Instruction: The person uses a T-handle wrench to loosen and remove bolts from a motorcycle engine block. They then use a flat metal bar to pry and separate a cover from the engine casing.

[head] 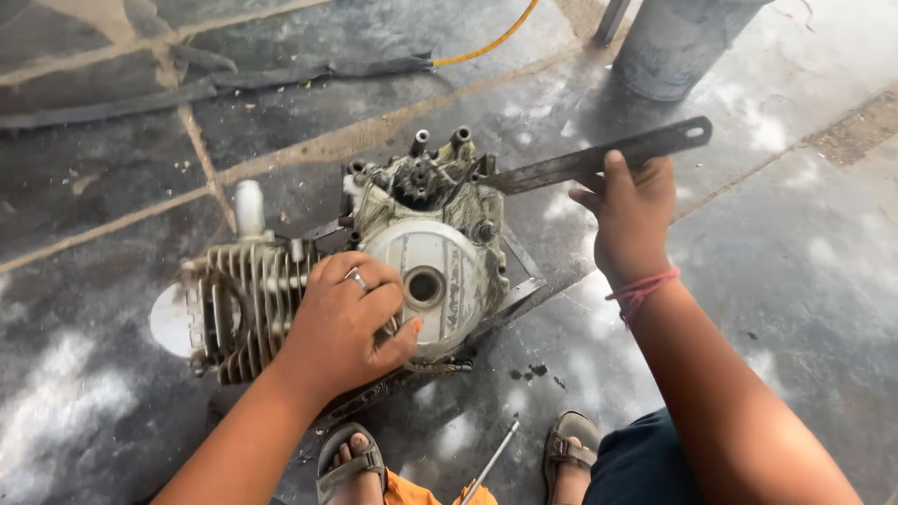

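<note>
Greasy motorcycle engine (pixel 430 234), covers still on: left hand (pixel 341 327) bracing its side cover (pixel 426 285), right hand (pixel 631 215) gripping flat steel bar (pixel 599 156).

Operator's body, as I see it: bare arms, sandalled feet.
Left hand (pixel 341 323): silver ring. Right hand (pixel 631 220): pink thread wristband. Grey strap sandals (pixel 348 465), dark blue shorts (pixel 645 463).

I see no boxes, bags or packs here. I see no labels, no signs and no screens at all.
</note>
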